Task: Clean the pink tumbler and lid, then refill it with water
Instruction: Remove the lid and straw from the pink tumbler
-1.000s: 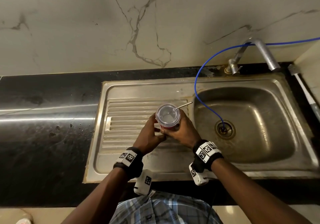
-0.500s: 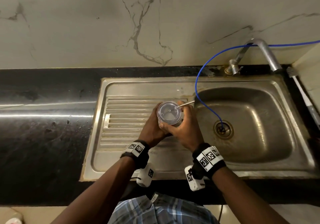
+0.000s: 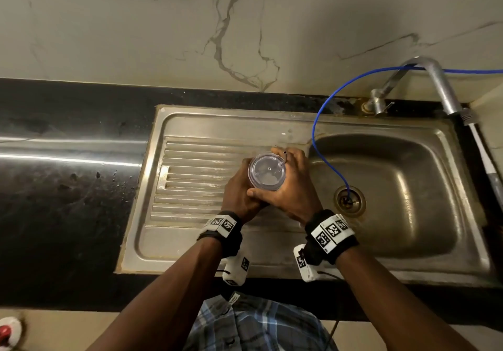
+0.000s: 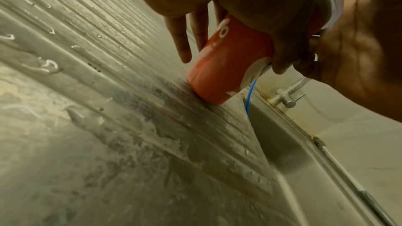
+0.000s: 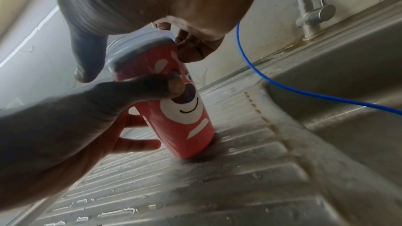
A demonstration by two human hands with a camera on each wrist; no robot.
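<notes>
The pink tumbler (image 5: 189, 123), with a bear face on its side, stands with its base on the ribbed drainboard (image 3: 196, 165). A clear lid (image 3: 267, 171) sits on top of it, and a straw (image 3: 283, 159) pokes out at the lid's far right edge. My left hand (image 3: 239, 190) grips the tumbler's body (image 4: 219, 75), thumb (image 5: 156, 88) on the front and fingers behind. My right hand (image 3: 291, 184) curls over the top, with its thumb and fingers round the lid's rim (image 5: 139, 44). Both hands hide most of the tumbler in the head view.
The steel sink basin (image 3: 408, 176) lies just right of the tumbler. A thin blue hose (image 3: 315, 133) runs into its drain (image 3: 349, 201). The tap (image 3: 435, 84) stands at the back right, beside a white-handled brush (image 3: 481, 155). Black countertop (image 3: 68, 187) stretches left. The drainboard is wet.
The tumbler has gone from tilted in my hands to upright on the drainboard. My right hand has moved up round the lid, and the straw now points up instead of sideways.
</notes>
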